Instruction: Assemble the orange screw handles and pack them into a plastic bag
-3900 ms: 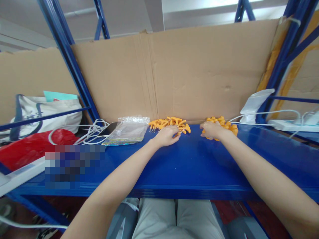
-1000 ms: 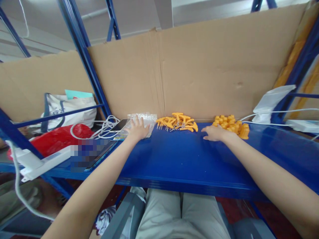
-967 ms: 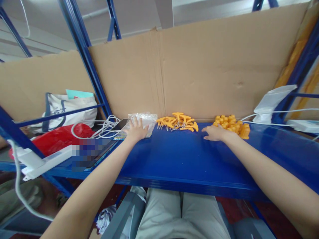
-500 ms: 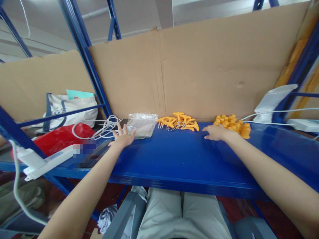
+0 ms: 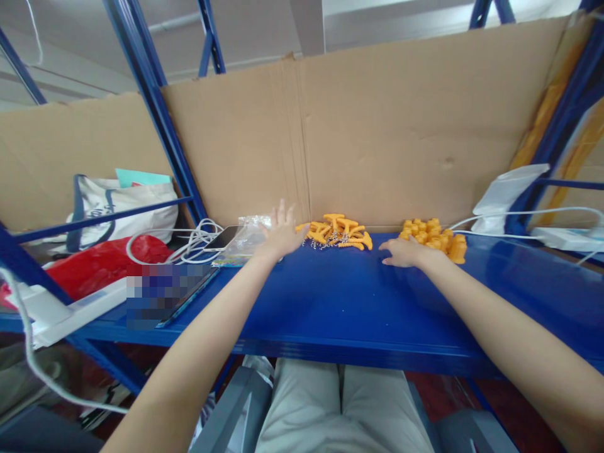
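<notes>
My left hand (image 5: pixel 282 234) is open with fingers spread, slightly blurred. It is over the right side of the clear plastic bags (image 5: pixel 243 241) and hides part of them. Just right of its fingertips lies a pile of yellow T-handled corkscrews (image 5: pixel 336 229) with metal spirals. My right hand (image 5: pixel 400 251) rests low on the blue shelf top, fingers stretched out and apart, holding nothing I can see. Behind and beside it, a cluster of yellow plastic pieces (image 5: pixel 431 234) is partly covered by the hand.
A dark phone (image 5: pixel 224 238) and coiled white cables (image 5: pixel 201 242) lie left of the bags. Further left are a tablet-like device (image 5: pixel 189 296), a red bag (image 5: pixel 108 264), a white power strip (image 5: pixel 94 302) and a canvas bag (image 5: pixel 127 204). Cardboard (image 5: pixel 401 126) walls the back.
My left hand has moved right, from the left edge of the plastic bags to beside the corkscrews. My right hand has barely moved. The view has shifted slightly.
</notes>
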Demonstrator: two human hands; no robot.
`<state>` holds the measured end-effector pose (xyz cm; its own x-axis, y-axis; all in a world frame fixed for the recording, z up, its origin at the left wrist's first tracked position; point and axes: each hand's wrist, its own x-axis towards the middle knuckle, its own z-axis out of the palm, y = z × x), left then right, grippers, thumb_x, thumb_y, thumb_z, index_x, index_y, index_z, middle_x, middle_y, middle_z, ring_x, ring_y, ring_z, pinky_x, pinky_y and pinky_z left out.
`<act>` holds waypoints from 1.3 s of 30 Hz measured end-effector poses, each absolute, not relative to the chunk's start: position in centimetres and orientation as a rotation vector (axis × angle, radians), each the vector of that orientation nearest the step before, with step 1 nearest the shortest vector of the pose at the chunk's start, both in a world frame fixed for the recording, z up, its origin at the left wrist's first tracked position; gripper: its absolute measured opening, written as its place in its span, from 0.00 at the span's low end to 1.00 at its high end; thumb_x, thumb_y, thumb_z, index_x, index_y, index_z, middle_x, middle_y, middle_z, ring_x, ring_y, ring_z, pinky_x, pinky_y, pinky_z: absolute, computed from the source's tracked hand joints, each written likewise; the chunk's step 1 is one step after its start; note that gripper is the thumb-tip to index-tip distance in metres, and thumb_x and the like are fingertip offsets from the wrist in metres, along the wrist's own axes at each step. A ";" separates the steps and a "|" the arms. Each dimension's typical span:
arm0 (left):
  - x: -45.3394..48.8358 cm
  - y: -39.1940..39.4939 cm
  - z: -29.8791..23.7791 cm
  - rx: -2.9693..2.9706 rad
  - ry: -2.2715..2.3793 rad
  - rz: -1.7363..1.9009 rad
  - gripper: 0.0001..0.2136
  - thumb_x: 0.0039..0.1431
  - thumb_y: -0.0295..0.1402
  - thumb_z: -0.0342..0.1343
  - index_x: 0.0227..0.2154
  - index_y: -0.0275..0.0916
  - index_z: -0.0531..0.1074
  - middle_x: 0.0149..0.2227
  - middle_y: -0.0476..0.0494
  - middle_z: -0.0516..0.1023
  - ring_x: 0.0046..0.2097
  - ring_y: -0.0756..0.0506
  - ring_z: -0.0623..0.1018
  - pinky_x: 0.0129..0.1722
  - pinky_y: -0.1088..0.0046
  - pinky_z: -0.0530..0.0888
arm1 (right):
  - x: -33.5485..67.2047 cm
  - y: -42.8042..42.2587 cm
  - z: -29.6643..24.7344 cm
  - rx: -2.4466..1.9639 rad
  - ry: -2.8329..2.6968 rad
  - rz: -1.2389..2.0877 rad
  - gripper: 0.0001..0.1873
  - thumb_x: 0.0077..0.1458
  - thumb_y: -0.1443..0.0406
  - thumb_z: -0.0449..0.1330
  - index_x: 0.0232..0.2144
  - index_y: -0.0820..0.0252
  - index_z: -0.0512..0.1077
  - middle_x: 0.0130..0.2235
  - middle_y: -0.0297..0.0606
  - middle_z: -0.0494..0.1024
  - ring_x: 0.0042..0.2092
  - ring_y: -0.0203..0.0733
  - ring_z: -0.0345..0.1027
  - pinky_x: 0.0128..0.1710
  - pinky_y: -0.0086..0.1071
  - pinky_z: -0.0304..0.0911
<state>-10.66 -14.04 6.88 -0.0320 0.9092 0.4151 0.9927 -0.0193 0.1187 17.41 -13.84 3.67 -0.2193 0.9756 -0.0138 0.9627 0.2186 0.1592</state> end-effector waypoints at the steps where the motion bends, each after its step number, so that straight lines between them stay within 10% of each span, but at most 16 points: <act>1: -9.3 -13.7 7.1 -2.107 -1.982 -0.546 0.33 0.62 0.51 0.38 0.67 0.45 0.43 0.70 0.45 0.33 0.68 0.29 0.35 0.61 0.38 0.48 | 17.4 -13.8 3.6 1.895 2.363 0.181 0.25 0.55 0.64 0.56 0.56 0.55 0.68 0.57 0.47 0.70 0.59 0.57 0.62 0.58 0.55 0.53; 22: -5.8 -7.9 -0.7 -2.728 -1.515 -0.466 0.19 0.60 0.33 0.49 0.53 0.38 0.69 0.57 0.42 0.71 0.59 0.43 0.69 0.60 0.66 0.65 | 17.4 -13.4 3.6 1.854 2.638 0.341 0.21 0.58 0.65 0.51 0.53 0.61 0.70 0.56 0.46 0.71 0.57 0.48 0.64 0.56 0.39 0.59; 39: -4.6 -9.0 0.1 -2.645 -1.296 -0.760 0.11 0.57 0.23 0.48 0.37 0.38 0.73 0.42 0.41 0.78 0.46 0.43 0.76 0.49 0.66 0.72 | 15.7 -13.4 1.8 1.761 2.618 0.025 0.24 0.60 0.64 0.49 0.58 0.60 0.65 0.62 0.46 0.64 0.63 0.52 0.55 0.60 0.56 0.50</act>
<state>-4.64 -9.01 0.06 0.5134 0.7144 0.4755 0.7640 -0.6328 0.1258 15.67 -13.36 1.80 -0.3771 0.9259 0.0204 0.9262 0.3771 0.0052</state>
